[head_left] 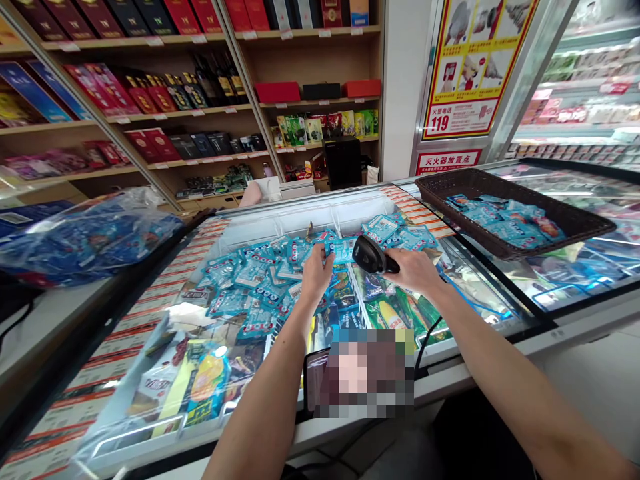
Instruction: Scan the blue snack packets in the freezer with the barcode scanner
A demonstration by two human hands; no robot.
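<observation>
My right hand (411, 270) grips a black handheld barcode scanner (369, 255), its head pointing left over the glass top of a chest freezer. Just left of the scanner, my left hand (317, 275) has its fingers closed at the end of a small blue packet (343, 251). Many more blue packets (257, 272) lie in a loose spread on the glass around and left of my left hand. Another group of blue packets (384, 228) lies beyond the scanner.
A dark brown woven basket (590, 223) holding blue packets stands on the right. At the left is a clear plastic bag (105, 233) of blue packs. A phone (315, 383), partly pixelated, rests on the near freezer edge. Shelves (305, 103) with boxes and bottles stand behind.
</observation>
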